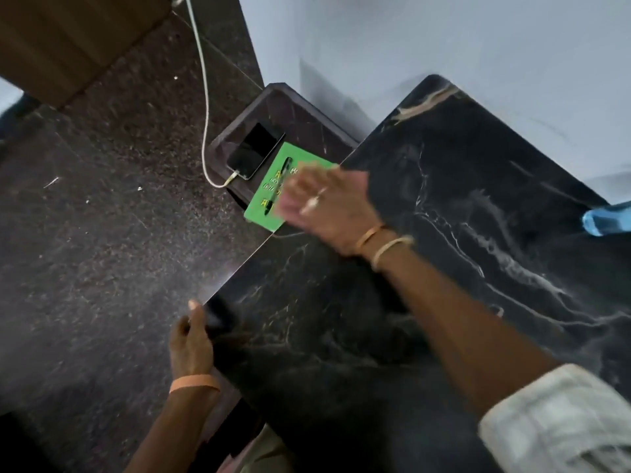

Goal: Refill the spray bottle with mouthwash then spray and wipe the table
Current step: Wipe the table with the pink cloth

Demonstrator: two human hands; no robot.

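Bottle (606, 220) well apart from right grip (327, 208)

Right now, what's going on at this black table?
A person leans over the black marble-patterned table. Their right hand, fingers stretched out and blurred, is at the table's far left edge, beside a green card on a lower dark stand. It looks like wiping, though no cloth shows. The left hand is at the near left edge. A blue translucent bottle is on the table at the right.
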